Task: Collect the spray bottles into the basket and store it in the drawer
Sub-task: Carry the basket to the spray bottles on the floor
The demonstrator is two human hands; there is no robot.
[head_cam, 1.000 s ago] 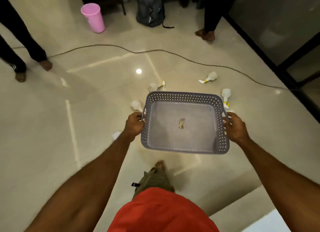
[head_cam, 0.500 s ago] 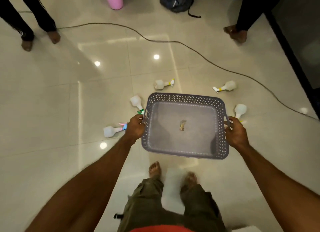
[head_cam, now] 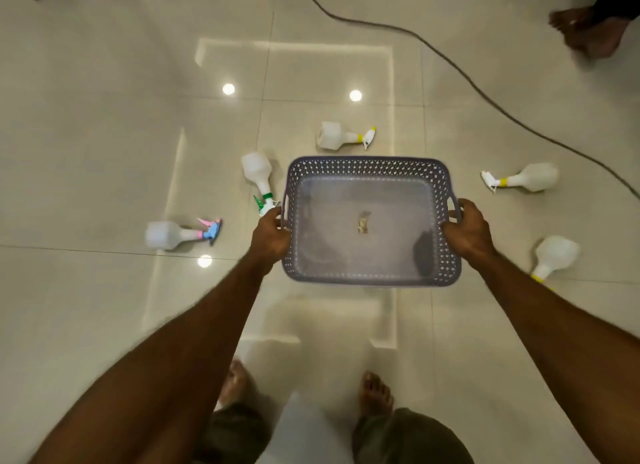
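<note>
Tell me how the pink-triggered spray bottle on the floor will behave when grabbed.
The pink-triggered bottle looks empty and translucent, so probably light. Lying on its side on glossy tile, it may slide or roll if nudged. Its narrow neck likely suits one hand.

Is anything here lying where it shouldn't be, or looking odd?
Yes: five spray bottles lie tipped on the floor around the basket, e.g. the pink-nozzled one and the green-nozzled one. A small scrap sits in the basket.

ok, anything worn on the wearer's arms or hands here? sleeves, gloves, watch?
Nothing visible. Both forearms are bare to the frame edge: no sleeves, gloves, watch or bands. The left hand and right hand show no rings or markings, though motion blur could hide small details.
</note>
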